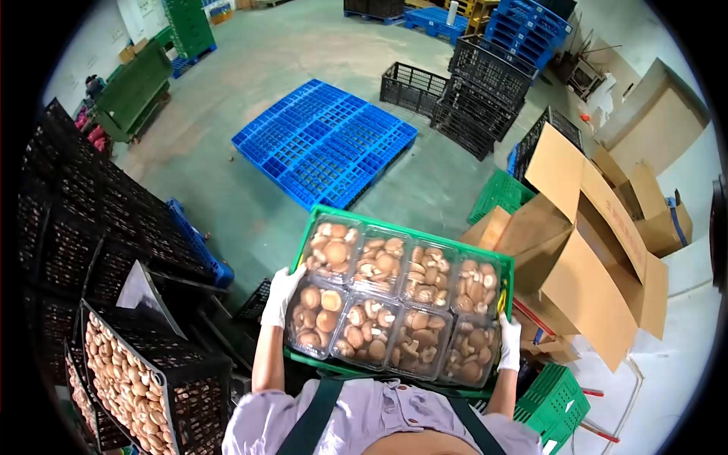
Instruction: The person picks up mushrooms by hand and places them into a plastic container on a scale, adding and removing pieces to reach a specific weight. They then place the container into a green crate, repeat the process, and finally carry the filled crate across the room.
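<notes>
I carry a green plastic crate [413,230] in front of my chest, filled with several clear trays of brown mushrooms [379,299]. My left hand [281,294], in a white glove, grips the crate's left side. On the right side my gloved right hand [509,343] grips the crate. The crate is held level, above the floor.
A blue pallet [326,142] lies on the green floor ahead. Black crates of loose mushrooms [129,379] stand at lower left, with black crate stacks [91,220] behind them. Open cardboard boxes [591,250] and green crates [553,402] crowd the right. More black crates [470,91] stand beyond.
</notes>
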A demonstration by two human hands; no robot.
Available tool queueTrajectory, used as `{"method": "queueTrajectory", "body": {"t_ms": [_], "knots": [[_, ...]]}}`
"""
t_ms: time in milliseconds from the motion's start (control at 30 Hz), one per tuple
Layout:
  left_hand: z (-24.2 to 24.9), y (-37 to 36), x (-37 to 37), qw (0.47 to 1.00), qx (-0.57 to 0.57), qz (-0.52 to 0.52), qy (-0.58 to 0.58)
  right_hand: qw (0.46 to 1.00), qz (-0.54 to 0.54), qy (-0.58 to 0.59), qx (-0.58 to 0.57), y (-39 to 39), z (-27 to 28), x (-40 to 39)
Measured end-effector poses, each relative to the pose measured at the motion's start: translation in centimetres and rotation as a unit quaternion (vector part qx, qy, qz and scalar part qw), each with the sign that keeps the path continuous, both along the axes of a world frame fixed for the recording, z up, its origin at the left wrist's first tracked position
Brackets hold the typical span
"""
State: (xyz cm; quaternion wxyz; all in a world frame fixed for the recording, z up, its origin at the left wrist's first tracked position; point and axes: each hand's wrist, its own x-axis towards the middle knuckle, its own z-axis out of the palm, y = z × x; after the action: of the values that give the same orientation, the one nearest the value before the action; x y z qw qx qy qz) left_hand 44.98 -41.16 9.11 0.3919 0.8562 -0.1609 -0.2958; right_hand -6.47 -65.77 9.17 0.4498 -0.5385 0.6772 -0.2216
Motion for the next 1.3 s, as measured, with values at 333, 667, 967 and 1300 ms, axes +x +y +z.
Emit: {"method": "queueTrajectory", "body": {"t_ms": [333, 667, 967, 1300], "knots": [[-0.2, 5.0, 2.8, 0.965, -0.060, 0.252, 0.040, 0.985, 0.167, -0.029, -0.028, -13.7, -0.6, 19.4], [-1.1, -4.3, 8.8, 0.943, -0.042, 0.330, -0.022, 0.959, 0.275, 0.032, -0.062, -29.8, -2.2, 34.3], [1.4, -12.7, 12.9, 0.951, 0.013, 0.304, -0.051, 0.960, 0.274, 0.025, -0.055, -38.5, -5.1, 38.8], [-0.9, -22.2, 21.5, 0.958, 0.028, 0.283, -0.044, 0.962, 0.269, -0.011, -0.048, -46.7, -3.6, 46.0]]}}
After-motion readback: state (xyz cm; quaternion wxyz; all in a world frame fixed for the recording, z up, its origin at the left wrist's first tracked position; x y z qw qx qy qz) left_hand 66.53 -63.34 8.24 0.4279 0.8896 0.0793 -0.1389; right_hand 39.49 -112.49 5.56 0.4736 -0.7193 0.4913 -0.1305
